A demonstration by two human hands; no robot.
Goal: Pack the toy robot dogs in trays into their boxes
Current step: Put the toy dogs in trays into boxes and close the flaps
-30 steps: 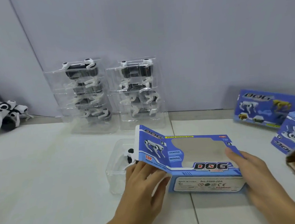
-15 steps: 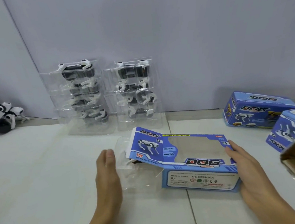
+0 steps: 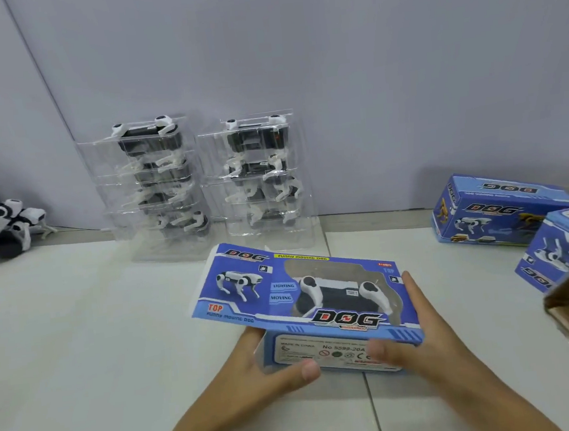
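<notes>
Both the left hand (image 3: 265,364) and right hand (image 3: 421,337) grip the blue box (image 3: 304,303); toy dog (image 3: 341,293) inside.

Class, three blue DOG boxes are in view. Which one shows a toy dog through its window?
The blue box held between the left hand and right hand; the two boxes at right show only printed sides.

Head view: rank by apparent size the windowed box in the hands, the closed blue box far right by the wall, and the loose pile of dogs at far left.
1. Windowed box, largest, though nearest the camera.
2. Closed blue box.
3. Loose pile of dogs, smallest, but cut off by the frame edge, so unsure.
</notes>
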